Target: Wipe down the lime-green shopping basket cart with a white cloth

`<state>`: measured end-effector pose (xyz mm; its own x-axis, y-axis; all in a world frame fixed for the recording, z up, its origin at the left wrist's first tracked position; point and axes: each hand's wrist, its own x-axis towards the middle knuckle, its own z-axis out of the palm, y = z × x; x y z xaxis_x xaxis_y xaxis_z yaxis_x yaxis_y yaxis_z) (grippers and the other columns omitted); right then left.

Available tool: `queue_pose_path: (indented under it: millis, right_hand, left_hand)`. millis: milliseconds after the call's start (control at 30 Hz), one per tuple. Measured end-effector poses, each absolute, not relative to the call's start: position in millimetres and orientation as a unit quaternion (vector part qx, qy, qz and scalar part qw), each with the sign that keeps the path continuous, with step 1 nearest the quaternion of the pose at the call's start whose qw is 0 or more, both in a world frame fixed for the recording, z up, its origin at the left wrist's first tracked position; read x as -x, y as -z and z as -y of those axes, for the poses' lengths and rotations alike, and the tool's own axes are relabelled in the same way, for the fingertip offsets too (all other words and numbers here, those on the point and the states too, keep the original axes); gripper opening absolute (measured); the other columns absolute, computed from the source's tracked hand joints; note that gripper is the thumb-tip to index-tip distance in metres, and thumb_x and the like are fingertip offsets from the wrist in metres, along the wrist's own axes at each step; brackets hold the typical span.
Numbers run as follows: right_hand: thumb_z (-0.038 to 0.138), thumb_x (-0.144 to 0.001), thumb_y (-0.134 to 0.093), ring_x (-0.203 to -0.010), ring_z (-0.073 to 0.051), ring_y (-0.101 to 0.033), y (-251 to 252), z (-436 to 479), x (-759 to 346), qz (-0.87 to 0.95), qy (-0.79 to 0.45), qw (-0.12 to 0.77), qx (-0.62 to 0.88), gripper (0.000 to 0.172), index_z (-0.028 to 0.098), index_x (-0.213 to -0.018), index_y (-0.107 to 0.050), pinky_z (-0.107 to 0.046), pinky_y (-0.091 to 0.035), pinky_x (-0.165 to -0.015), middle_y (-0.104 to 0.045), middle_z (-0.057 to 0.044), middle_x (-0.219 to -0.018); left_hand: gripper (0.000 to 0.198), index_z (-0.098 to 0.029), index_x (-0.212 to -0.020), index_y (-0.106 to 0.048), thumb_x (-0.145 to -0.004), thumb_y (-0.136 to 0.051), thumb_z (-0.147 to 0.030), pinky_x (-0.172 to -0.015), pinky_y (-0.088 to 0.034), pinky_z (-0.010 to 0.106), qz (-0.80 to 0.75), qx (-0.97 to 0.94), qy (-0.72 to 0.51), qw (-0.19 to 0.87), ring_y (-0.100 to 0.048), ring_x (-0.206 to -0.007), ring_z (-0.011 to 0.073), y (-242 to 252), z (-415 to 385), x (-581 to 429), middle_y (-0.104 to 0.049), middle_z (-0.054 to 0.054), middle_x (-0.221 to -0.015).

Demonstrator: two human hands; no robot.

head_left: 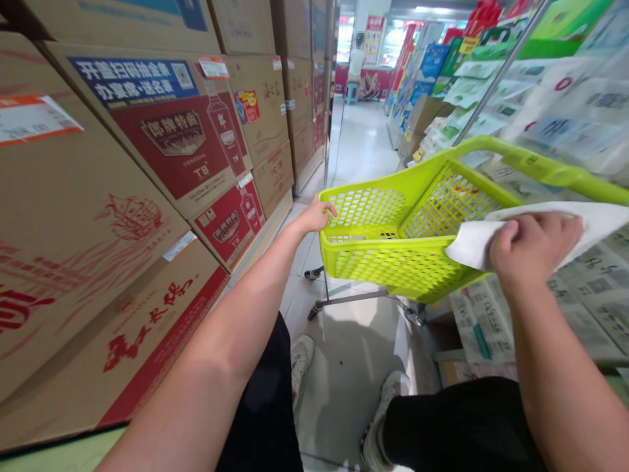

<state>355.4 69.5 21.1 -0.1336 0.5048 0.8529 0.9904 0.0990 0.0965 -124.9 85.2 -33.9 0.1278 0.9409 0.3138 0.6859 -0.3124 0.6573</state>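
Filling the whole left side of the aisle, stacked cardboard cartons (122,196) with red liquor print stood floor to head height, presumably bulk stock kept in its boxes. Opposite them, the shelves (565,111) on the right carried soft white packs wrapped in plastic, faced outward. The tiled floor (358,151) ran narrow between the two toward a brighter area at the far end.

Across that gap stood the green basket trolley (388,262) on its wheeled metal frame, just ahead of the person's shoes (301,354) and tipped in this view, its handle bar (555,172) rising to the right. The mesh basket looked to have nothing in it.

A white cloth (472,246) lay draped over the basket's right rim, one corner hanging onto the mesh wall. The right hand (533,246) pressed down on it with a closed grip, fingers bunched around the fabric, likely to keep it flat against the plastic. The left hand (317,215) reached to the basket's near left corner, its grip hooked over the rim, fingers curled on top, which would steady a light trolley that rolls easily
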Motion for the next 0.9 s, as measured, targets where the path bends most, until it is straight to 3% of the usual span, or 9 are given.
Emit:
queue_pose_path:
  millis: [267,400,600,667,900]
  right_hand:
    - [0.04,-0.097,-0.046,-0.098,-0.031,-0.05,-5.5,-17.4,-261.2,0.826,0.237,0.233,0.454,0.032,0.021,-0.103,-0.071,-0.047,-0.036,-0.094,-0.064,-0.012,-0.096]
    - [0.04,-0.097,-0.044,-0.1,-0.032,-0.048,-18.0,-37.0,-308.1,0.768,0.267,0.263,0.52,0.032,0.021,-0.091,-0.069,-0.048,-0.035,-0.093,-0.063,-0.014,-0.092]
    - [0.038,-0.095,-0.041,-0.124,-0.038,-0.047,-15.5,-60.9,-347.4,0.668,0.342,0.351,0.56,0.04,0.013,-0.105,-0.07,-0.056,-0.028,-0.112,-0.062,-0.026,-0.121]
    - [0.036,-0.098,-0.039,-0.126,-0.039,-0.046,-5.5,-49.3,-320.0,0.69,0.34,0.331,0.547,0.042,0.012,-0.108,-0.071,-0.056,-0.025,-0.115,-0.062,-0.026,-0.12]
    - [0.041,-0.098,-0.047,-0.113,-0.034,-0.052,2.7,-23.0,-269.9,0.819,0.247,0.247,0.456,0.038,0.018,-0.118,-0.07,-0.054,-0.034,-0.109,-0.066,-0.017,-0.113]
  left_hand:
    - [0.03,-0.018,-0.089,-0.077,-0.071,-0.054,-0.013,-0.124,-0.04,0.049,-0.576,-0.71,-0.356,0.194,-0.06,-0.124,0.0324,33.6,-88.7,128.1,-0.063,0.01,-0.113]
    - [0.028,-0.018,-0.088,-0.077,-0.071,-0.054,-0.014,-0.125,-0.039,0.048,-0.569,-0.719,-0.349,0.192,-0.055,-0.132,0.0337,30.0,-84.2,128.9,-0.065,0.01,-0.111]
    - [0.029,-0.018,-0.089,-0.077,-0.073,-0.054,-0.014,-0.126,-0.036,0.05,-0.56,-0.723,-0.358,0.189,-0.057,-0.129,0.0325,29.5,-82.1,125.3,-0.066,0.01,-0.109]
    - [0.029,-0.018,-0.089,-0.077,-0.073,-0.054,-0.014,-0.125,-0.038,0.049,-0.567,-0.716,-0.36,0.193,-0.058,-0.128,0.0323,30.8,-84.4,125.2,-0.065,0.011,-0.113]
    - [0.025,-0.019,-0.084,-0.075,-0.07,-0.055,-0.015,-0.124,-0.041,0.049,-0.564,-0.717,-0.362,0.192,-0.059,-0.127,0.0316,33.3,-88.0,129.4,-0.065,0.011,-0.114]
